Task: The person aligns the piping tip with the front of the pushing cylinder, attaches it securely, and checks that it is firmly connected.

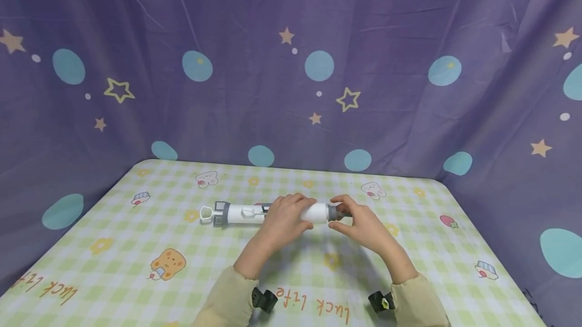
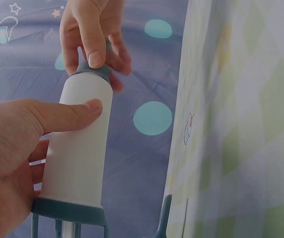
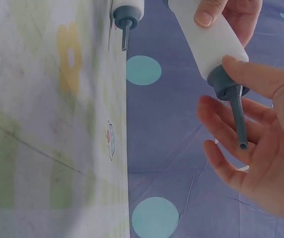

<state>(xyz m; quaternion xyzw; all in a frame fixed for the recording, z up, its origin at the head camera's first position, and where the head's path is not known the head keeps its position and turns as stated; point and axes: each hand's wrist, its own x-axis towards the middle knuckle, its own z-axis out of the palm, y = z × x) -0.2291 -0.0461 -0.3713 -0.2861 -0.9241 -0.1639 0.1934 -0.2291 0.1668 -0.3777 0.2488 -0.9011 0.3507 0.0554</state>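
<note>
My left hand grips a white tube round its body, thumb along the near side. This tube has a grey collar with a thin grey nozzle at one end. A grey open-frame end with a rod inside is at the other. My right hand holds the collar between thumb and fingers; its other fingers curve beside the nozzle. Below the held tube, a similar white tube lies on the table, with a grey finned end and white loop handle at left. The held tube partly hides it.
A table with a green-and-white checked, cartoon-printed cloth carries these things. Behind and beside it hangs a purple curtain with stars and blue dots. Small black devices sit at both wrists, by the beige sleeves.
</note>
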